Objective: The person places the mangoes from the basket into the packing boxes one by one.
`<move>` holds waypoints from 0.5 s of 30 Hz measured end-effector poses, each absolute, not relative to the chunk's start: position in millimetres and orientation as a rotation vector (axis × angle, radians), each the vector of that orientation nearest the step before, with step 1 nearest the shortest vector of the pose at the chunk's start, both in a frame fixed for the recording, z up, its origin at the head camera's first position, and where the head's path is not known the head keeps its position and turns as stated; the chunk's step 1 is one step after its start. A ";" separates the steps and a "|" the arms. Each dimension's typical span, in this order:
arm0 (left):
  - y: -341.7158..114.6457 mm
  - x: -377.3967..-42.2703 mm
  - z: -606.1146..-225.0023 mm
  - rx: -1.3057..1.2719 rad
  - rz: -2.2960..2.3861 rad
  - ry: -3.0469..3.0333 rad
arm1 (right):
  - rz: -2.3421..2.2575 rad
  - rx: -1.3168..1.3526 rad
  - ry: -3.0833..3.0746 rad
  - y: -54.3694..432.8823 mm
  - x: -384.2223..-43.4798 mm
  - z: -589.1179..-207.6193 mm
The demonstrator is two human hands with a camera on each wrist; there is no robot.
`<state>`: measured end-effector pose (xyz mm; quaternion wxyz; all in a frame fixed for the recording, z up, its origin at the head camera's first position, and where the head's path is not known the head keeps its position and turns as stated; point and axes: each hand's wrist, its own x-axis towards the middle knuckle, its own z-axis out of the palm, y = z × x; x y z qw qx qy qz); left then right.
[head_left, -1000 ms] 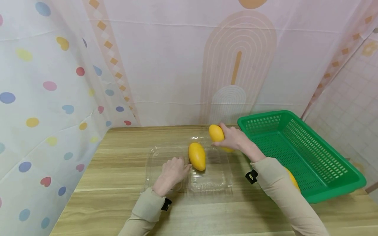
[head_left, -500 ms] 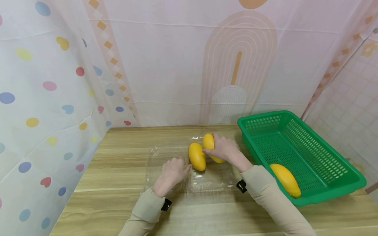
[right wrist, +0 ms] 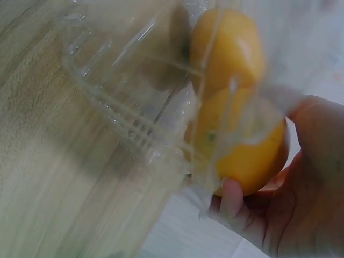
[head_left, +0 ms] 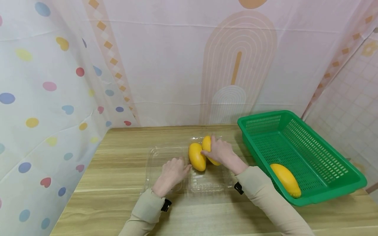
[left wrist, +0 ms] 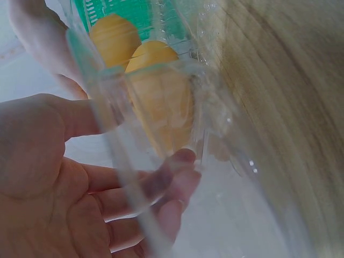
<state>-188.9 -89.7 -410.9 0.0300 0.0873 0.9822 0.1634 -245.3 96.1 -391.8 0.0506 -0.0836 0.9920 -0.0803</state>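
A clear plastic clamshell container (head_left: 210, 185) lies opened out on the table, its two halves side by side. One yellow mango (head_left: 197, 156) rests in the right half. My right hand (head_left: 222, 151) grips a second mango (right wrist: 244, 142) by its side, down in that same half, against the first one. Over the left half is my left hand (head_left: 173, 172), its bent fingers and thumb holding the container near the middle ridge. In the left wrist view, the left hand's fingers (left wrist: 174, 177) show partly through the clear plastic.
A green perforated basket (head_left: 298, 142) stands on the right of the wooden table (head_left: 118, 209). Another mango (head_left: 285, 180) lies in its near left corner. Patterned cloth (head_left: 165, 65) hangs behind the table and along both sides.
My right hand has brought its mango left and down into the container, beside the first mango. The mango in the basket has come into fuller view. My left hand has stayed put.
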 end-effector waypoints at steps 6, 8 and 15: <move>-89.5 -188.5 -411.6 0.271 0.494 3.032 | -0.248 -0.246 3.026 94.7 -242.8 -390.8; -89.5 -188.6 -411.6 0.269 0.494 3.031 | -0.255 -0.238 3.027 94.4 -241.7 -389.6; -89.5 -188.4 -410.9 0.271 0.508 3.029 | -0.263 -0.210 3.031 93.7 -239.7 -388.7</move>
